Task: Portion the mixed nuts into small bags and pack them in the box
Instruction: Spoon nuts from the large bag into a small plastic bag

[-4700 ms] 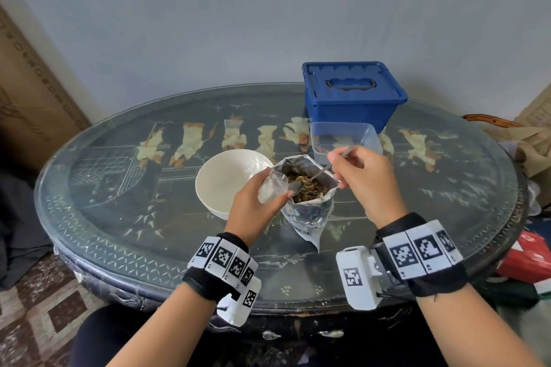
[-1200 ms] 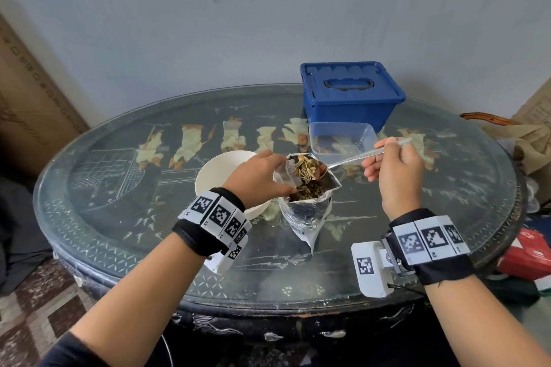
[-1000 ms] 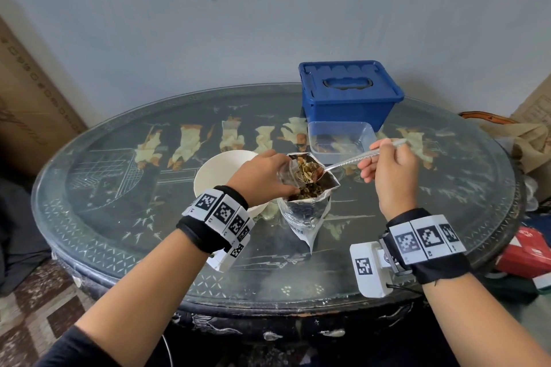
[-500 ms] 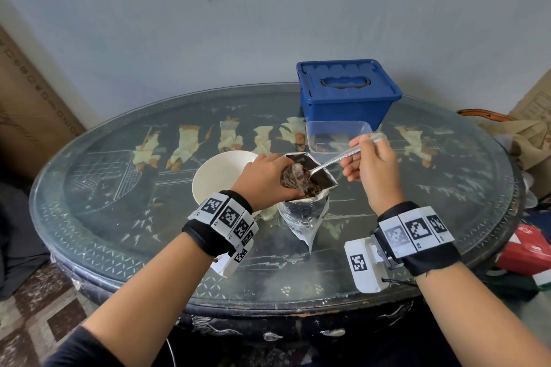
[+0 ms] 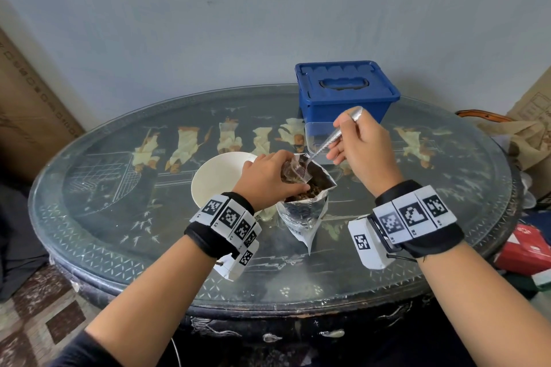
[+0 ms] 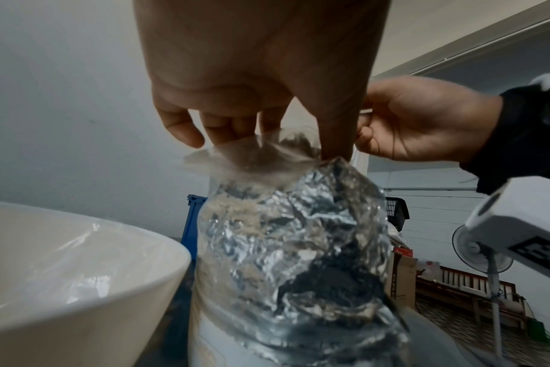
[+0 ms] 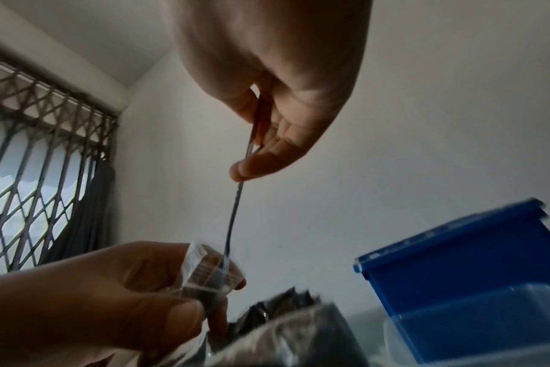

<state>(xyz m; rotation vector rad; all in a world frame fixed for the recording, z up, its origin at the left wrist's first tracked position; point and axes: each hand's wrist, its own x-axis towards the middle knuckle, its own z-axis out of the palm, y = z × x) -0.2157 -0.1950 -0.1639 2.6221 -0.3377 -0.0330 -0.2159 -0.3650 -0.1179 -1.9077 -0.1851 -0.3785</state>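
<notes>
A foil pouch of mixed nuts [image 5: 304, 205] [image 6: 292, 248] stands open on the glass table. Just above its mouth my left hand [image 5: 269, 179] [image 7: 110, 293] pinches a small clear bag [image 5: 293, 171] [image 6: 252, 154] [image 7: 209, 268], holding it open. My right hand [image 5: 357, 149] [image 7: 267, 99] [image 6: 418, 119] grips a metal spoon [image 5: 334, 137] [image 7: 239, 198] by the handle. The spoon points steeply down, its bowl inside the small bag. Nuts show brown inside the small bag and the pouch.
A white bowl [image 5: 219, 179] [image 6: 63, 273] sits left of the pouch. A clear plastic tub [image 5: 316, 134] and a closed blue lidded box [image 5: 346, 89] [image 7: 468, 273] stand behind. Red packets [image 5: 527, 247] lie beyond the table's right edge.
The right hand lifted a spoonful of nuts out of the pouch, carried it to the small bag and raised the handle steeply, so the bowl now tips down into the bag.
</notes>
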